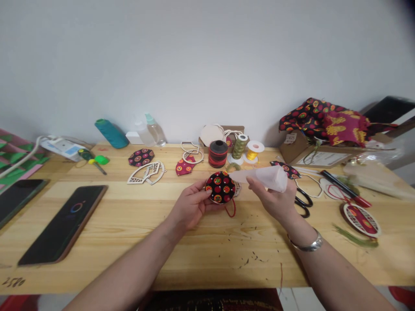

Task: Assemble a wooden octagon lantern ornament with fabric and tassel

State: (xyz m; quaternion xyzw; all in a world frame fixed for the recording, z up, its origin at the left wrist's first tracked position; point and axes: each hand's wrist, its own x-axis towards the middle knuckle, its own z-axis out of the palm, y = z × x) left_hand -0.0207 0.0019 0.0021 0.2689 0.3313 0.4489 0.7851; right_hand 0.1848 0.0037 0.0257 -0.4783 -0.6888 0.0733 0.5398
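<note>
My left hand (pixel 193 203) grips a round, fabric-covered disc (pixel 220 187) by its left edge. The cloth is black with red, orange and green round motifs. A red cord (pixel 231 211) hangs below the disc, and part of a pale lattice piece shows behind its right side. In my right hand (pixel 275 196) is a translucent white squeeze bottle (pixel 267 178), held on its side with the nozzle pointing left. Its tip is at the disc's upper right edge; whether it touches the cloth I cannot tell. A silver bracelet (pixel 308 242) circles my right wrist.
Behind the disc stand thread spools, one red and black (pixel 218 153), one yellow (pixel 254 151). Black-handled scissors (pixel 304 202) lie by my right hand. A finished-looking red ornament (pixel 361 219) is at right, a cardboard box (pixel 314 151) behind it. Two phones, one dark (pixel 65 224), lie left.
</note>
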